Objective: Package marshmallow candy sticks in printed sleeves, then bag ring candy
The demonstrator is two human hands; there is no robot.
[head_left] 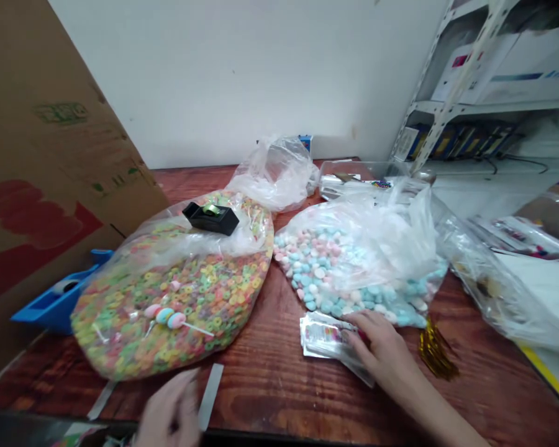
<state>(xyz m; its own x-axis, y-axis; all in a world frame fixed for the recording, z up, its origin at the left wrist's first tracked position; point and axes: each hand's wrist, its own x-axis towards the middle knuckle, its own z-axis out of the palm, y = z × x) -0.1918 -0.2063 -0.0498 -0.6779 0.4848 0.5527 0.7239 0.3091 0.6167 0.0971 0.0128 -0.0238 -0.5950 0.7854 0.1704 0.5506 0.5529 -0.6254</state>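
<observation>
My right hand [376, 344] is at a small stack of clear printed plastic bags [323, 335], its fingers curled and closed on the near right part. My left hand [170, 413] hovers at the table's front edge, smeared by motion, so its grip does not show. Beside it a pale strip [210, 397] sticks to the table edge. A large clear bag of colourful ring-shaped cereal [205, 292] lies on the left. On top of it rest a marshmallow stick [170, 317] in pink, yellow and blue and a black tape dispenser [212, 218].
A bag of pink, white and blue marshmallows [326, 273] lies behind the small bags. Gold twist ties [436, 351] are to the right. A blue tape dispenser [58, 304] and cardboard box [51, 155] stand left; a white shelf [466, 108] stands back right.
</observation>
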